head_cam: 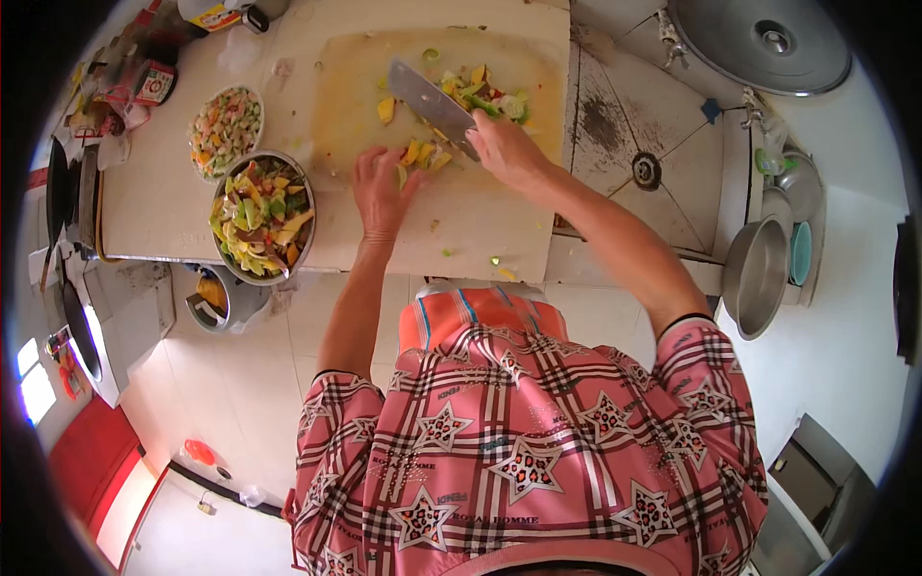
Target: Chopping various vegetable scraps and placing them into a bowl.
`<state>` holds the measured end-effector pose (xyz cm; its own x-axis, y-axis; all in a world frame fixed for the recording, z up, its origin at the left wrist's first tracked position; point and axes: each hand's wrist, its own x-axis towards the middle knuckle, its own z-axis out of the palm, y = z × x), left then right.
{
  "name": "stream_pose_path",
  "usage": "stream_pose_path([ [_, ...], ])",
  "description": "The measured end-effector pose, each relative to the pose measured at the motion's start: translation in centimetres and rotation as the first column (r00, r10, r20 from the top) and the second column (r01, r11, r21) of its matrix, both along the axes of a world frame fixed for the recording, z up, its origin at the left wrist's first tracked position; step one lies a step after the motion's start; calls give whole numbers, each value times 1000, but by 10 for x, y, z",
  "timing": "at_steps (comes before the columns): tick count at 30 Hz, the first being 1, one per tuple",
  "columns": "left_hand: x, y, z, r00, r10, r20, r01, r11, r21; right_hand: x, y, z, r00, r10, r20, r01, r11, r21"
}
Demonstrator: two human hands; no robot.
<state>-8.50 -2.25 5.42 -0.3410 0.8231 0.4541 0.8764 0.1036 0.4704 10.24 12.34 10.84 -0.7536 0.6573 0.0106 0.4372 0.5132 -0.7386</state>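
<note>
My right hand is closed on the handle end of a wide-bladed kitchen knife, its blade pointing up and left over a worn cutting board. My left hand rests near the board's lower edge, fingers spread, beside chopped yellow and green pieces; whether it grips a piece is unclear. Mixed chopped vegetables lie to the right of the blade, partly hidden by it and my right hand. A lone yellow piece sits left of the blade.
A metal bowl heaped with cut vegetables stands at the counter's front edge, beside a plate of diced food. Below is a bin. Bottles stand far left. A drain, taps and a metal basin are at right.
</note>
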Motion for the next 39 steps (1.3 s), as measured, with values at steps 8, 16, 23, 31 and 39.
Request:
stream_pose_path([
  [8,-6,-3,-31,984,-89,152,91,996,-9,12,-33,-10,927,179,328,-179,983,-32],
  [16,1,15,-37,980,-149,130,146,989,32,-15,-30,-63,993,46,112,-51,998,46],
  [23,16,48,2,988,-132,84,145,976,-160,33,-3,-34,952,-298,-69,285,947,-147],
  [31,23,123,8,960,-266,-88,226,920,-320,86,24,-41,919,-393,-33,391,919,-55],
  [39,31,94,3,991,-11,131,42,971,-233,41,15,-29,941,-280,192,271,960,70],
])
